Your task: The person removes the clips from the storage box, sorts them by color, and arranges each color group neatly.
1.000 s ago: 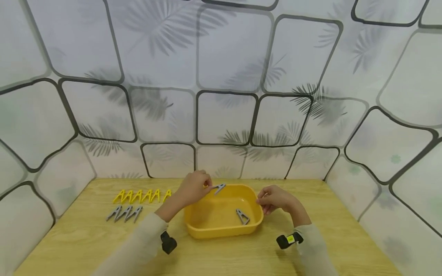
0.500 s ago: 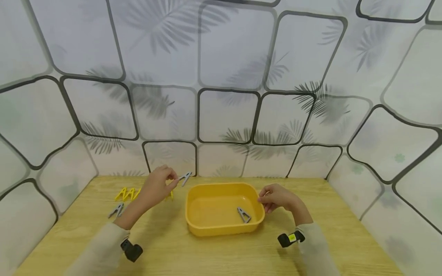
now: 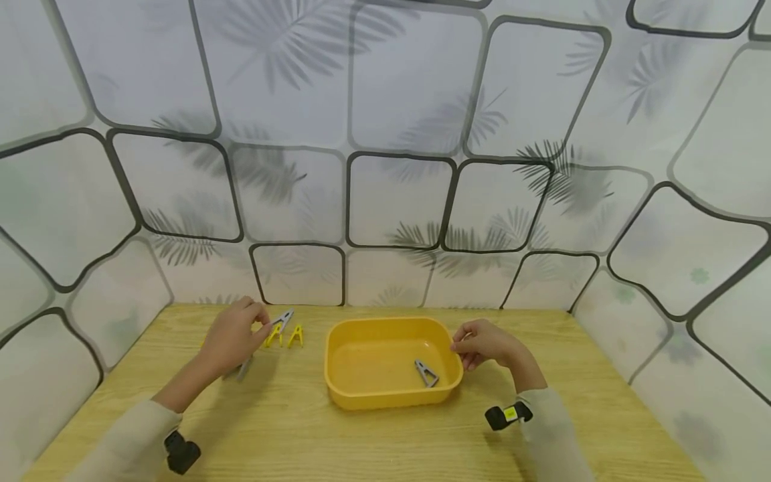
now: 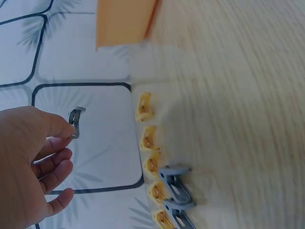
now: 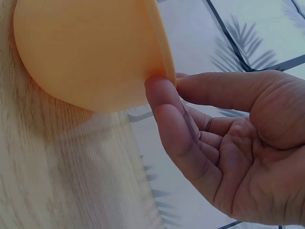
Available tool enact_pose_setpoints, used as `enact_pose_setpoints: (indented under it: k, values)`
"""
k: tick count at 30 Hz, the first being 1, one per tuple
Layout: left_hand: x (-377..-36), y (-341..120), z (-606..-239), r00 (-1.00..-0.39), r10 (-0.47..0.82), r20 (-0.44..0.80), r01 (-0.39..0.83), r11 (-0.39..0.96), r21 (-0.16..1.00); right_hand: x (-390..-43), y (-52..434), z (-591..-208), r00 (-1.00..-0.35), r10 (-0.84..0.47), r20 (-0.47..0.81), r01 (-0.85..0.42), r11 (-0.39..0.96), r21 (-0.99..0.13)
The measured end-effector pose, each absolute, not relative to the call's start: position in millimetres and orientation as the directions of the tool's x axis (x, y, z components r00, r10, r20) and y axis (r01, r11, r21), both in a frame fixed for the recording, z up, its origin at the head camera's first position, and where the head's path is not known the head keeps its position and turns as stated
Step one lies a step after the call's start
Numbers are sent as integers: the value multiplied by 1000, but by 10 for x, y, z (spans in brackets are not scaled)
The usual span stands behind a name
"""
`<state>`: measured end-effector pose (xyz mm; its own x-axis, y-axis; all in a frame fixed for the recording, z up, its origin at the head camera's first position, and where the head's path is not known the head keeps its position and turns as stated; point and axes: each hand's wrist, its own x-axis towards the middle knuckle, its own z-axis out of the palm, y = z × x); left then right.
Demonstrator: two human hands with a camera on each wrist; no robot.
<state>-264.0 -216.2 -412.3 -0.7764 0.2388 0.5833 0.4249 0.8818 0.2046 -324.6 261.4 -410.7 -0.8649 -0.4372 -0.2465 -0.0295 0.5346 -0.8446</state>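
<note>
Fingers (image 4: pixel 57 131) of our left hand (image 3: pixel 231 338) pinch a grey clothes peg (image 3: pixel 280 319) by its handle end, thumb against forefinger, holding it in the air above the rows of pegs at the back left of the surface (image 3: pixel 385 435); in the left wrist view the same peg (image 4: pixel 76 121) shows as a small grey clip at the fingertips, with the other fingers loosely curled below it. Our right hand (image 3: pixel 484 345) pinches the right rim of the yellow tub (image 3: pixel 361 395), thumb and forefinger closed on the thin edge (image 5: pixel 159 52). We judge the peg light, stiff and sprung, with smooth plastic that could slip or twist if taken by the tip, so the handle end, where we have it, seems the sound place to hold. A second grey peg (image 3: pixel 425 373) lies inside the tub near its right wall. Under the left hand, yellow pegs (image 3: pixel 286 336) stand in a row, and more grey pegs (image 4: pixel 174 183) lie just beside them; how many are hidden behind the hand we cannot tell. Light wood-grain covers the surface, and pale wall panels (image 3: pixel 397 201) printed with dark rounded outlines and fern shadows close it in on three sides.
</note>
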Motion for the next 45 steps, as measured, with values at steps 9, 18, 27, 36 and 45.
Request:
enact_pose_setpoints:
  k: [9, 18, 27, 36, 45]
  values:
    - [-2552, -2282, -4231, -820, 246, 517, 373, 915, 156, -3256, 2620, -4110, -869, -430, -244, -27, 534, -845]
    - [-2484, -2320, -4396, -818, 248, 519, 340, 936, 88, -3272, 2635, -4133, -867, -432, -248, -20, 529, -849]
    - [-2476, -2320, -4518, -847, 215, 486, 287, 955, 78, -3265, 2627, -4121, -867, -436, -241, -28, 526, -850]
    - [-2453, -2317, -4565, -884, 183, 431, 257, 959, 118, -3264, 2623, -4130, -867, -430, -251, -12, 521, -853]
    - [-2437, -2335, -4610, -904, 190, 383, 255, 959, 126, -3233, 2624, -4111, -865, -442, -238, -29, 517, -855]
